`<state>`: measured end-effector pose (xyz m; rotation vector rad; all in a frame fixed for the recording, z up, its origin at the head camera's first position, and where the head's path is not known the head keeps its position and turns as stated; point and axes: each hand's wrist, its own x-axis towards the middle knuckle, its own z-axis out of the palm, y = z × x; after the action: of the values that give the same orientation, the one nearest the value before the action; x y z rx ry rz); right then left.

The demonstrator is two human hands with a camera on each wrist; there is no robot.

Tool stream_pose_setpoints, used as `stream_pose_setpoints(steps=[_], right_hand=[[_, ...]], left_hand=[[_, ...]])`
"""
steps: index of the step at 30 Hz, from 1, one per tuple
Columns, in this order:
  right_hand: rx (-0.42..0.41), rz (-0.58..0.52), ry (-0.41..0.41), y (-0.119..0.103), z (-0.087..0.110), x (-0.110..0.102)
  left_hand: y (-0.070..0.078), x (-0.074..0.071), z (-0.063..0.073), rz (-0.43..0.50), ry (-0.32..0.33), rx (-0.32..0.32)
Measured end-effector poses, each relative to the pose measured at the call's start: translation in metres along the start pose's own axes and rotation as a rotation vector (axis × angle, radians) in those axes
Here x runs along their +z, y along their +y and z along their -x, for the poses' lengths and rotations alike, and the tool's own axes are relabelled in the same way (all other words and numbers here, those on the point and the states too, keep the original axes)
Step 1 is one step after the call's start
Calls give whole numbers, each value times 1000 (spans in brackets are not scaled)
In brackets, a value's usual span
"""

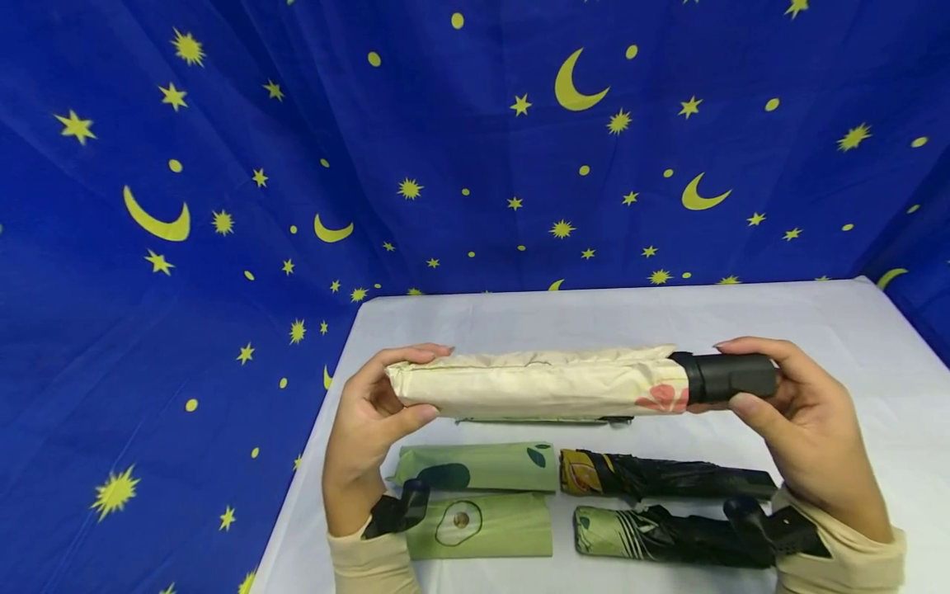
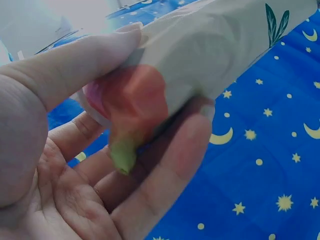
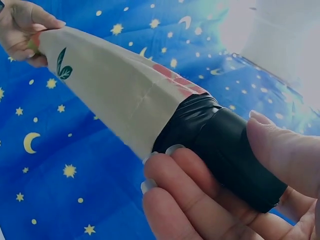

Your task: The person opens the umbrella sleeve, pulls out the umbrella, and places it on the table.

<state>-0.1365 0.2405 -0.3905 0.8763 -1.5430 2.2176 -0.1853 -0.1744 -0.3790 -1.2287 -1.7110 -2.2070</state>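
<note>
A folded umbrella (image 1: pixel 542 386) in a cream sleeve with red flower and green leaf prints is held level above the white table. My left hand (image 1: pixel 374 408) grips its sleeved left end between thumb and fingers; in the left wrist view a red and green print (image 2: pixel 137 100) shows there. My right hand (image 1: pixel 812 421) pinches the black handle (image 1: pixel 731 378), which sticks out of the sleeve. The right wrist view shows the dark handle (image 3: pixel 235 145) between thumb and curled fingers.
Two green sleeves (image 1: pixel 512 470) with avocado prints lie below on the white table (image 1: pixel 831 322). Beside them on the right rest two folded dark umbrellas (image 1: pixel 668 477), one above the other. A thin dark-edged thing (image 1: pixel 545 421) is mostly hidden behind the held umbrella. A blue star-and-moon cloth (image 1: pixel 475 148) hangs behind.
</note>
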Motion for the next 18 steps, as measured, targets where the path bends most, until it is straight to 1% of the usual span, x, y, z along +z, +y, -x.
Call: stream_pose_setpoints(steps=[4, 10, 13, 18], right_hand=[[7, -3, 9, 0, 0, -1], [-7, -49, 15, 1, 0, -1], [-14, -69, 9, 1, -1, -2], [-30, -93, -2, 3, -2, -3]], left_hand=[[-3, -2, 0, -13, 9, -9], [-6, -4, 0, -16, 14, -5], [-7, -5, 0, -17, 14, 3], [-7, -5, -1, -2, 44, 33]])
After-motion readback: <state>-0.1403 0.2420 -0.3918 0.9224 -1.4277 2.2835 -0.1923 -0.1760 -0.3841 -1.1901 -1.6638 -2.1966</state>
